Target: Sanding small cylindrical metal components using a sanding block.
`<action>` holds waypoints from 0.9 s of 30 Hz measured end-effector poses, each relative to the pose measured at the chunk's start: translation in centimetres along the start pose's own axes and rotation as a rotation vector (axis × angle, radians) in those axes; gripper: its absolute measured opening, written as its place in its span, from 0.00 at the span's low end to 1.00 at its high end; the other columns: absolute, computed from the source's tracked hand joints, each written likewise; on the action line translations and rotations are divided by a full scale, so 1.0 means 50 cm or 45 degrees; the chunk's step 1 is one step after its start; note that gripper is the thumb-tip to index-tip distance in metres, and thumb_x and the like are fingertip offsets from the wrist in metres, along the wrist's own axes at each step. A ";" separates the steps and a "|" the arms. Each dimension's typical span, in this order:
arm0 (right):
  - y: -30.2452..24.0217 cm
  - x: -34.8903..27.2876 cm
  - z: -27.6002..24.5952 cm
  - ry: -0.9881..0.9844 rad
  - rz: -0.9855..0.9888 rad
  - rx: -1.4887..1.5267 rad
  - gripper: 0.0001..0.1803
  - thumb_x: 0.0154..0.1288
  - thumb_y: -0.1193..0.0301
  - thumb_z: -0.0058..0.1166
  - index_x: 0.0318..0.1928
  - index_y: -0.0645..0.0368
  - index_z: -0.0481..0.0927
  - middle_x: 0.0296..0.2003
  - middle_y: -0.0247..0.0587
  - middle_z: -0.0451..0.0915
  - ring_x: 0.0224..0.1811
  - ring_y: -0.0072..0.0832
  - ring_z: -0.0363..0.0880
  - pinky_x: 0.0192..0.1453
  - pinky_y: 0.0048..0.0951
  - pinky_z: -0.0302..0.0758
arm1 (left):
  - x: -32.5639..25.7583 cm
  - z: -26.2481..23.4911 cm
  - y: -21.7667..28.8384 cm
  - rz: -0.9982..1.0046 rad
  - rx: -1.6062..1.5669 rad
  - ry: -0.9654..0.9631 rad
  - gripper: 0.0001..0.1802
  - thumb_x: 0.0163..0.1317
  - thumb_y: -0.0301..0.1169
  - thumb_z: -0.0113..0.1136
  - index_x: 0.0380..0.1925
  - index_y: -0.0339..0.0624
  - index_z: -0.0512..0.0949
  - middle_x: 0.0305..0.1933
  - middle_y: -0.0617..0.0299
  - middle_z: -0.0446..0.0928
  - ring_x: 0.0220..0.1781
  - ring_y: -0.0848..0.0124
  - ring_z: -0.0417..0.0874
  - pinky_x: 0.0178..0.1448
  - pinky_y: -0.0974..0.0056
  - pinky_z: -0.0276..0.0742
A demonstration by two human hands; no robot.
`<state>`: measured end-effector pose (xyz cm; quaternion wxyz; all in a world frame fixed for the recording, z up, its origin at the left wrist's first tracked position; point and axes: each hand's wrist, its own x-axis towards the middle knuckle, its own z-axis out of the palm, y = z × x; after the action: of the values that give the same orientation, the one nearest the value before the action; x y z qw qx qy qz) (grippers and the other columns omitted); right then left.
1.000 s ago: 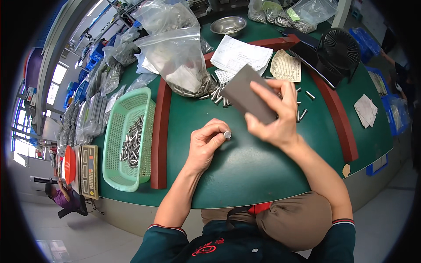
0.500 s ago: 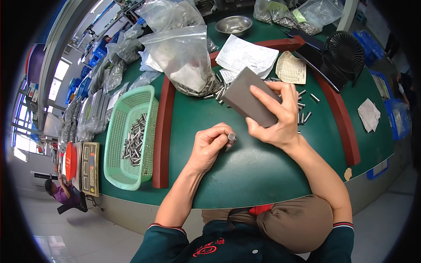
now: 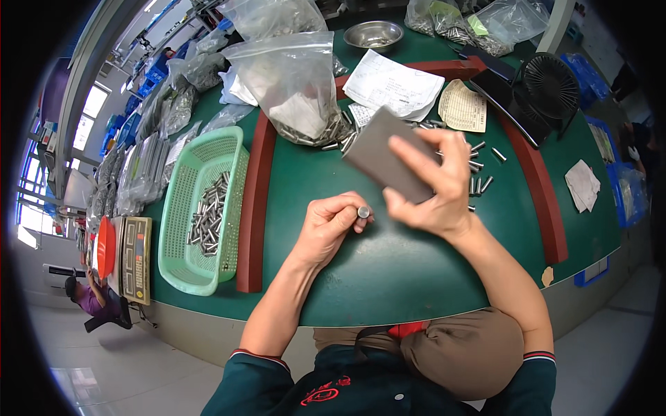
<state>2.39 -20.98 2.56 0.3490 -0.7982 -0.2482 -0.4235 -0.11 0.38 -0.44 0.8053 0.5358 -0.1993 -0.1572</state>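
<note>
The fingers of the left hand (image 3: 331, 225) are curled into a loose fist and grasp a short silver metal cylinder (image 3: 363, 211), whose round end shows between thumb and forefinger. This hand rests on the dark green bench (image 3: 388, 277) near its middle. Just beside it, the right hand (image 3: 433, 191) is raised above the bench; its fingers grasp a flat grey rectangular block (image 3: 381, 156), which is tilted with its far corner pointing up and to the left. The block and the cylinder are close, but they do not touch.

Behind the right hand, several loose silver metal pins (image 3: 482, 184) lie scattered on the bench. To the left, beyond a dark red wooden strip (image 3: 253, 201), stands a light green plastic basket (image 3: 177, 236) with a heap of similar pins inside it. At the far side there is a big clear plastic bag of metal parts (image 3: 291, 83), white printed paper sheets (image 3: 395, 83), a small steel bowl (image 3: 373, 33) and a small black desk fan (image 3: 548, 87). A beige weighing scale (image 3: 135, 260) is at the left end of the bench.
</note>
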 end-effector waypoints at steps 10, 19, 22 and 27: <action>-0.013 -0.005 -0.003 -0.025 -0.006 -0.041 0.34 0.33 0.63 0.67 0.50 0.50 0.84 0.42 0.42 0.75 0.41 0.37 0.71 0.46 0.37 0.64 | -0.002 -0.001 -0.004 -0.017 -0.036 0.014 0.10 0.71 0.29 0.54 0.41 0.32 0.80 0.37 0.60 0.77 0.35 0.76 0.74 0.40 0.70 0.70; -0.007 -0.016 -0.005 -0.072 0.069 0.061 0.35 0.32 0.61 0.68 0.50 0.51 0.84 0.42 0.44 0.74 0.44 0.38 0.72 0.48 0.37 0.63 | -0.002 0.008 -0.007 -0.115 -0.108 0.161 0.09 0.70 0.27 0.56 0.44 0.32 0.80 0.41 0.61 0.79 0.38 0.75 0.77 0.50 0.69 0.75; -0.002 -0.020 -0.001 -0.070 0.105 0.055 0.35 0.32 0.61 0.68 0.50 0.51 0.84 0.43 0.44 0.75 0.43 0.38 0.72 0.48 0.37 0.63 | -0.004 0.006 -0.008 -0.134 -0.062 0.167 0.10 0.68 0.26 0.58 0.45 0.32 0.80 0.42 0.61 0.80 0.40 0.76 0.79 0.49 0.70 0.76; -0.055 -0.027 -0.006 -0.190 -0.225 0.216 0.34 0.30 0.60 0.65 0.48 0.49 0.86 0.45 0.48 0.77 0.39 0.37 0.73 0.44 0.36 0.66 | -0.011 -0.005 -0.021 -0.177 -0.099 0.333 0.11 0.66 0.27 0.58 0.46 0.35 0.79 0.41 0.62 0.81 0.40 0.76 0.81 0.44 0.69 0.78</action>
<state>-0.35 -19.59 2.48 0.3571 -0.7702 -0.3778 -0.3695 -0.52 0.42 -1.57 0.8318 0.5325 -0.0491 -0.1490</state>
